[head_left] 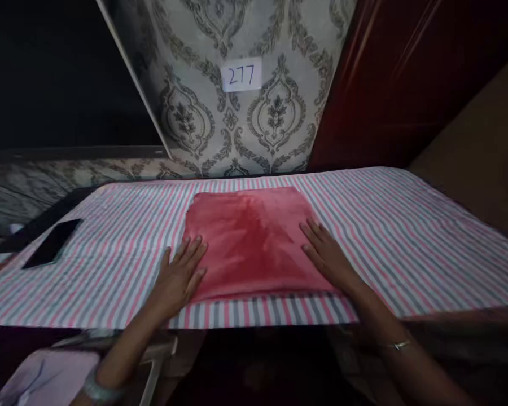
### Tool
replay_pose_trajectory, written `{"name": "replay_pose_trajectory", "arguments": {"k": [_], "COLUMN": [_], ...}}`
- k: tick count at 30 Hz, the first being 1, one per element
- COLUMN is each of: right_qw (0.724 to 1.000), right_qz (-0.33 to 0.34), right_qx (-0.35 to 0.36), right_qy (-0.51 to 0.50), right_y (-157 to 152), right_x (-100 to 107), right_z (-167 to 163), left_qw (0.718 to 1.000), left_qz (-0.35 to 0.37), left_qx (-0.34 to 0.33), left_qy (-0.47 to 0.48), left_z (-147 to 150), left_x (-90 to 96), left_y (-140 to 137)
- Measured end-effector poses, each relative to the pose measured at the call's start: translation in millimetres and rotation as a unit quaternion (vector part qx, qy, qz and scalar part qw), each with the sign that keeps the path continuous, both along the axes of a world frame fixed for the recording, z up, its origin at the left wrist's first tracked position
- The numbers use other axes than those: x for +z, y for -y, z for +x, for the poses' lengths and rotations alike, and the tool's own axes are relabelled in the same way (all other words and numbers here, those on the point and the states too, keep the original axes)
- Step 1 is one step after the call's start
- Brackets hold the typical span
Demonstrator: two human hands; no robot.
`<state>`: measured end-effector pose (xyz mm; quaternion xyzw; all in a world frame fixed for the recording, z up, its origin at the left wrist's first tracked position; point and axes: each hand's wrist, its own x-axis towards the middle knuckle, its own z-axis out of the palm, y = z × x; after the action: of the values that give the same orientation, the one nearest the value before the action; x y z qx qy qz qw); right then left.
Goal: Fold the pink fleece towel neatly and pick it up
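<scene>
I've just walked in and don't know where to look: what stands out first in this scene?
The folded red cloth lies in the middle of the striped table cover, with the left hand flat on its left edge and the right hand flat on its right edge. Behind it, a paper label reading 277 hangs on the patterned wall. A dark phone lies at the table's far left.

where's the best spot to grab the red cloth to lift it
Probably the two near corners of the red cloth, coming from the near edge of the table. It lies flat and folded, with that edge closest; the left hand and right hand already rest flat, open, by those corners.
</scene>
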<state>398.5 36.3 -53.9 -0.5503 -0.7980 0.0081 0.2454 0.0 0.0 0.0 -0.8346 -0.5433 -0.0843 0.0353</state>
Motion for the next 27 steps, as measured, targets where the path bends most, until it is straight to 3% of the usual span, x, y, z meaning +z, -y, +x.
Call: {"name": "replay_pose_trajectory", "arguments": {"k": [3, 7, 10, 13, 18, 22, 27], "right_qw": [0.999, 0.998, 0.999, 0.995, 0.994, 0.994, 0.995], "right_qz": [0.016, 0.043, 0.005, -0.052, -0.062, -0.064, -0.06], "right_qx": [-0.05, -0.034, -0.021, -0.033, -0.032, -0.035, -0.032], "right_qy": [0.004, 0.011, 0.041, 0.074, 0.08, 0.08, 0.076], "right_y": [8.9, 16.0, 16.4, 15.8, 17.7, 18.5, 19.0], "right_x": [21.6, 57.8, 66.6, 53.3, 34.7, 37.0, 40.9], "right_z": [-4.8, -44.5, -82.5, -100.5, -96.6, -95.2, -97.0], "left_qw": [0.999, 0.996, 0.996, 0.996, 0.996, 0.996, 0.996], "left_qz": [0.042, 0.062, 0.03, -0.002, -0.007, 0.012, 0.077], "left_qx": [0.012, -0.024, -0.076, -0.08, -0.084, -0.084, -0.025], "left_qy": [0.019, 0.056, 0.048, 0.027, 0.003, -0.008, -0.03], "left_z": [12.0, 73.7, 126.1, 149.3, 143.9, 133.3, 97.4], "left_x": [21.9, 40.1, 31.8, 10.0, -8.0, -6.2, -14.6], "left_y": [-0.1, -5.9, -10.8, -12.8, -12.2, -9.0, 6.1]}}
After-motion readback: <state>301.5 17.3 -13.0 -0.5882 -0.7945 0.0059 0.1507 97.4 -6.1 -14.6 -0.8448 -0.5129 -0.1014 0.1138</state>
